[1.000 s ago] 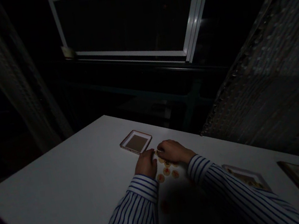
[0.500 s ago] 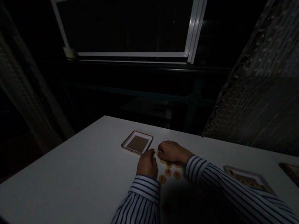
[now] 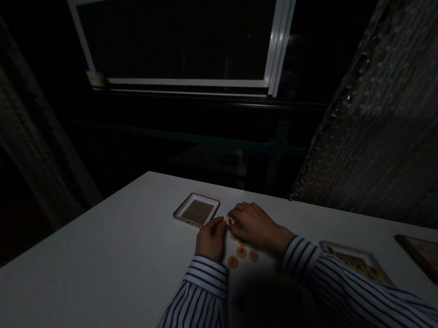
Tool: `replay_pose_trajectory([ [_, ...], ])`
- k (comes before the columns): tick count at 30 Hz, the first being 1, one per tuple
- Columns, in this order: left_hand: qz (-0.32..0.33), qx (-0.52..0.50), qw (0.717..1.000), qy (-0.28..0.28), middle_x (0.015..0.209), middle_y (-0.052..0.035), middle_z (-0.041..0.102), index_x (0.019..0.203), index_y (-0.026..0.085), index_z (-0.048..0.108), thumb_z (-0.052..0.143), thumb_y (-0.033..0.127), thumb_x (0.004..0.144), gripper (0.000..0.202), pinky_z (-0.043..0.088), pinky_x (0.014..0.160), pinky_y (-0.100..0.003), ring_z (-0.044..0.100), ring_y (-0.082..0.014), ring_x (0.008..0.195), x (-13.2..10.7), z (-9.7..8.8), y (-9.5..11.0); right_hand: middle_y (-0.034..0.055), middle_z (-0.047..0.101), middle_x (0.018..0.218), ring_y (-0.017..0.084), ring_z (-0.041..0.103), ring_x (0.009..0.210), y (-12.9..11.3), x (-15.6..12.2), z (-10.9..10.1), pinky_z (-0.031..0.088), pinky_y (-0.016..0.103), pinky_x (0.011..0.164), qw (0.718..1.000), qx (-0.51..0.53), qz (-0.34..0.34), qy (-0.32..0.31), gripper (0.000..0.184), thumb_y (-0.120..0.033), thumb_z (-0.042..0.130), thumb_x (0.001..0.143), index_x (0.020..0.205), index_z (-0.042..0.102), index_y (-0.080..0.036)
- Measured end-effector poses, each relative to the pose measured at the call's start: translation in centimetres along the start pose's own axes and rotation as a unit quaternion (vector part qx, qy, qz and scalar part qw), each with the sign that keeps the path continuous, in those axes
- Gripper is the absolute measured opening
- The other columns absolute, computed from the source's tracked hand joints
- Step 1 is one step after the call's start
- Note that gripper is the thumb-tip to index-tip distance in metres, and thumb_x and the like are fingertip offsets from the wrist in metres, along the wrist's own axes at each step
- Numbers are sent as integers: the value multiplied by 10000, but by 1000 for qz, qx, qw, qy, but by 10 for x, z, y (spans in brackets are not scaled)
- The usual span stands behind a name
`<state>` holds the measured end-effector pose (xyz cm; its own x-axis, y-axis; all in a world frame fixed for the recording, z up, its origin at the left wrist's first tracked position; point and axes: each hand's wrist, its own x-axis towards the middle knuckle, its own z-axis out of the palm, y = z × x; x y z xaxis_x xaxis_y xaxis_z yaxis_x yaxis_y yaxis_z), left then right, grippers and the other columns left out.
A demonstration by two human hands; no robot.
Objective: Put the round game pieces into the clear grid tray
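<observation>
Between fingers of my right hand (image 3: 256, 226), a pinched disc (image 3: 230, 221) now faces me, seemingly readable. I can't tell if my left hand (image 3: 210, 242) grips.

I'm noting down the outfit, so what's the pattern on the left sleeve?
Blue stripes on white; the left sleeve shows in the head view.

Curtains (image 3: 407, 103) and a window (image 3: 184, 40) suggest a home.
</observation>
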<state>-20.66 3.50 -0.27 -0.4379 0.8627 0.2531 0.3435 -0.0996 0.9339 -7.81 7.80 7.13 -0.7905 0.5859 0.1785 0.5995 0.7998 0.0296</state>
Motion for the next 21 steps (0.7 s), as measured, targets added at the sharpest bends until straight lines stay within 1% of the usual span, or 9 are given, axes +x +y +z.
replay_pose_trajectory([
  [2, -25, -75, 997, -16, 835, -77, 681, 853, 131, 650, 545, 317, 694, 266, 461, 782, -311, 615, -194, 804, -1, 0, 6, 72, 560, 924, 185, 455, 903, -2, -4, -2, 271, 297, 770, 1000, 4, -4, 8, 265, -292, 426, 814, 1001, 567, -167],
  [5, -64, -180, 981, -43, 754, -67, 688, 798, 119, 659, 606, 302, 643, 246, 489, 709, -285, 625, -177, 712, -3, 1, 15, 72, 558, 915, 185, 451, 894, -4, -9, -6, 271, 301, 763, 1000, 5, -9, 14, 269, -302, 423, 822, 1007, 565, -167],
  [9, -114, -262, 956, -61, 673, -56, 682, 776, 100, 658, 659, 288, 594, 262, 496, 646, -251, 618, -144, 615, -5, 2, 18, 68, 558, 900, 186, 452, 882, -4, -13, -8, 280, 305, 757, 1000, 7, -13, 19, 270, -323, 433, 821, 997, 568, -170],
  [12, -130, -300, 943, -62, 662, -54, 680, 784, 95, 652, 682, 290, 569, 291, 494, 616, -236, 615, -132, 584, -4, 5, 14, 68, 556, 903, 183, 453, 882, -1, -16, -9, 287, 304, 761, 1000, 22, -17, 14, 271, -319, 439, 820, 1009, 565, -170],
  [15, -129, -313, 938, -66, 675, -59, 681, 807, 91, 646, 693, 292, 558, 324, 493, 599, -231, 617, -132, 580, -4, 7, 10, 66, 555, 916, 177, 454, 888, 1, -21, -8, 296, 302, 772, 999, 43, -19, 19, 265, -297, 448, 818, 1026, 557, -174],
  [18, -121, -321, 936, -82, 672, -54, 678, 831, 94, 641, 686, 286, 573, 325, 488, 585, -222, 616, -128, 580, -4, 8, 8, 67, 555, 923, 169, 454, 900, 3, -25, -8, 303, 301, 789, 998, 57, -21, 29, 268, -275, 444, 822, 1050, 545, -174],
  [21, -120, -334, 929, -100, 683, -47, 679, 845, 106, 635, 680, 281, 586, 316, 488, 598, -227, 617, -126, 587, -5, 9, 9, 65, 556, 915, 164, 461, 899, 4, -29, -9, 310, 299, 798, 997, 69, -23, 36, 252, -250, 444, 821, 1035, 552, -172],
])
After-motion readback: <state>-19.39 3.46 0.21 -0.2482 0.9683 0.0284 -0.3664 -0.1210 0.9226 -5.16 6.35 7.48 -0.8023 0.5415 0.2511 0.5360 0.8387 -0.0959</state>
